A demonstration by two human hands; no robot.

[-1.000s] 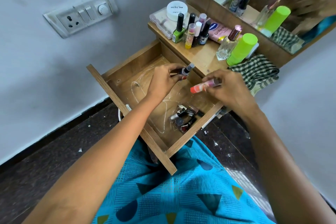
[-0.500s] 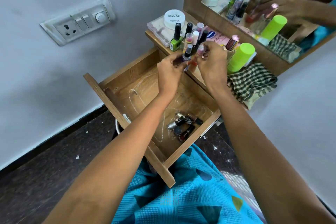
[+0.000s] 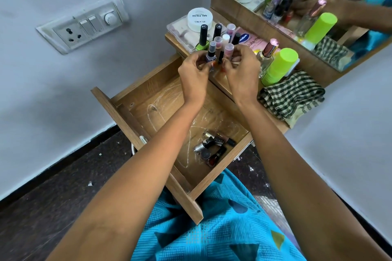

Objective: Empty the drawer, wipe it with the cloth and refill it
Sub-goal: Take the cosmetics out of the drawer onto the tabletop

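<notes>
Nearest us, the open brown wooden drawer (image 3: 127,127) juts toward our lap. In the drawer's near right corner lies a small heap of dark tubes & bottles (image 3: 214,147), not yet out, so we judge the emptying mostly done, wiping & refill to come.

Just past the drawer's far edge, over the wooden shelf (image 3: 172,40), both hands work side by side. Our left hand (image 3: 194,74) pinches a small mauve glass bottle w/ black cap (image 3: 211,54) betw. thumb & fingertips. Our right hand (image 3: 241,72) likewise pinches a slim orange tube w/ pink cap (image 3: 228,51), held upright. Whether either base touches the shelf, we can't tell.

To do this well: set each down flat at the front of the standing row of nail-polish bottles (image 3: 218,34) behind the drawer, then let go one at a time. They look tall, narrow, prob. tippy, so no nudging neighbours.

Right of the drawer, the green-and-cream checked cloth (image 3: 290,97) lies crumpled on the shelf; we'd keep it uncovered for the wipe. Beyond it stands a lime-green plastic cylinder (image 3: 280,65).
</notes>
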